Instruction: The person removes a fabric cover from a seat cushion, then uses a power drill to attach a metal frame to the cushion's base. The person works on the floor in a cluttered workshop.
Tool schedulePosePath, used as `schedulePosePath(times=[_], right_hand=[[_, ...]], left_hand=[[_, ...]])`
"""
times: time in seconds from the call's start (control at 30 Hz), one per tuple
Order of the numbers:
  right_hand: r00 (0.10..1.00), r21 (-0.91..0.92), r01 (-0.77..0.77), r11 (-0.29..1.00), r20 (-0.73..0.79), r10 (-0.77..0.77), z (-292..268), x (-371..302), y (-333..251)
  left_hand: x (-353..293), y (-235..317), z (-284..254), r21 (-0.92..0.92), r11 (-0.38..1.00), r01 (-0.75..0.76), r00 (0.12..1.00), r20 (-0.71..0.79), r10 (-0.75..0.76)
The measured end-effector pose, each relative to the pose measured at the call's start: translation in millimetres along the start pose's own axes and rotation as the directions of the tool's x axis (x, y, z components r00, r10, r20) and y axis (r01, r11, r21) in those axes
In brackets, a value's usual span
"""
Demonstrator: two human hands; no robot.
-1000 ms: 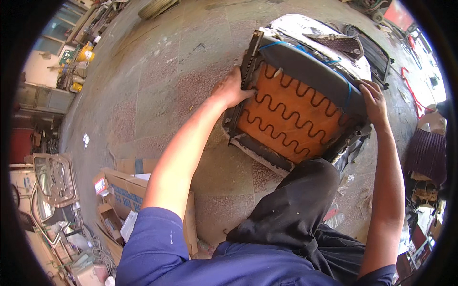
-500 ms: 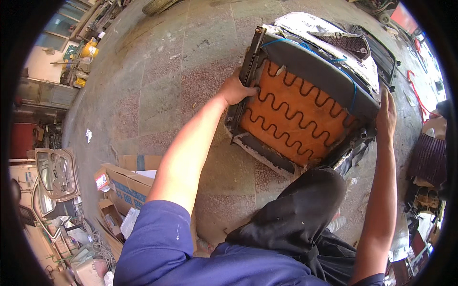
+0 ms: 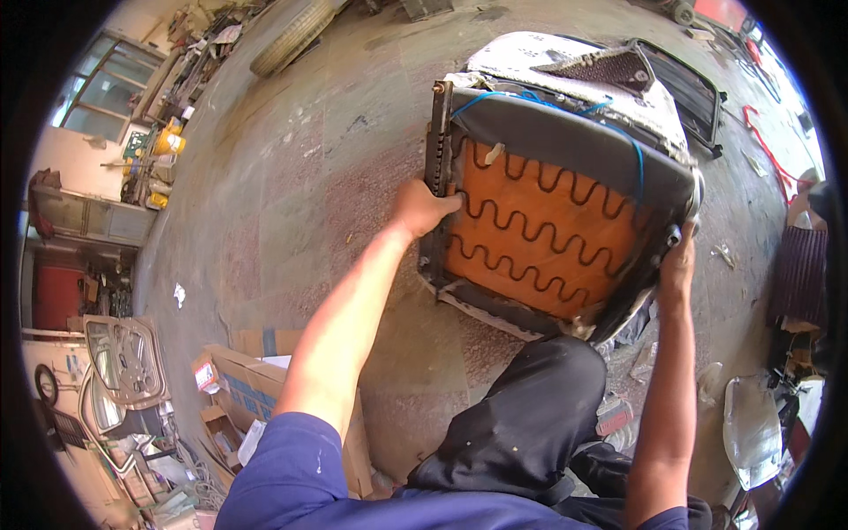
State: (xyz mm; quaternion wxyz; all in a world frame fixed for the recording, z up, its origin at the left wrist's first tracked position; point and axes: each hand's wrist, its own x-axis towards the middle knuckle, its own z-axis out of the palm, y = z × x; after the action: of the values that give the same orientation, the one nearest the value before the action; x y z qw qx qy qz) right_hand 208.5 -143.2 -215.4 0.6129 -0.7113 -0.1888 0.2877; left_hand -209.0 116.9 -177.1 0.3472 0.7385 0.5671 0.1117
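Observation:
Tipped up before me is a car seat (image 3: 521, 238), its underside facing me, with wavy dark springs across an orange panel. A dark metal rail (image 3: 436, 141) runs down its left side. My left hand (image 3: 422, 210) is closed on that side, thumb over the rail. On the seat's right edge, below a metal tube end, my right hand (image 3: 678, 265) is wrapped, its fingers partly hidden behind. A blue cord (image 3: 638, 168) crosses the grey border at the top. White padding (image 3: 548, 55) and dark mesh cloth (image 3: 614, 69) show beyond it.
At the lower left lies an open cardboard box (image 3: 243, 384), with car door panels (image 3: 128, 362) past it. A tyre (image 3: 291, 37) lies at the far left. Behind the seat is a black frame (image 3: 685, 93). Clear plastic (image 3: 753, 433) is at right.
The seat has turned slightly and shifted left in view, with both hands on it. My right hand has moved lower along its right edge. The whole view has shifted a little.

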Motion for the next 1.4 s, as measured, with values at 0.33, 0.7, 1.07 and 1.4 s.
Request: schedulePosePath(times=[0.33, 0.7, 1.07, 1.4], right_hand=[[0.957, -0.358, -0.078, 0.930, -0.287, -0.030, -87.3, 198.1, -81.0], [0.807, -0.490, 0.194, 0.850, -0.414, -0.422, -15.1, -74.6, 129.5], [0.996, -0.725, 0.043, 0.688, -0.018, -0.082, -62.3, -180.5, 195.2], [0.999, -0.770, 0.013, 0.638, 0.030, 0.016, -83.7, -253.0, 262.9]], left_hand=[[37.1, 157.9, 124.6, 0.088, 0.996, 0.000, 0.990, -0.143, 0.012], [51.4, 139.4, 143.7, -0.026, 0.995, -0.097, 0.972, -0.218, 0.089], [54.3, 145.8, 136.3, 0.038, 0.995, -0.091, 0.977, -0.191, 0.097], [66.2, 136.4, 128.3, 0.008, 0.994, -0.105, 0.991, -0.088, 0.105]])
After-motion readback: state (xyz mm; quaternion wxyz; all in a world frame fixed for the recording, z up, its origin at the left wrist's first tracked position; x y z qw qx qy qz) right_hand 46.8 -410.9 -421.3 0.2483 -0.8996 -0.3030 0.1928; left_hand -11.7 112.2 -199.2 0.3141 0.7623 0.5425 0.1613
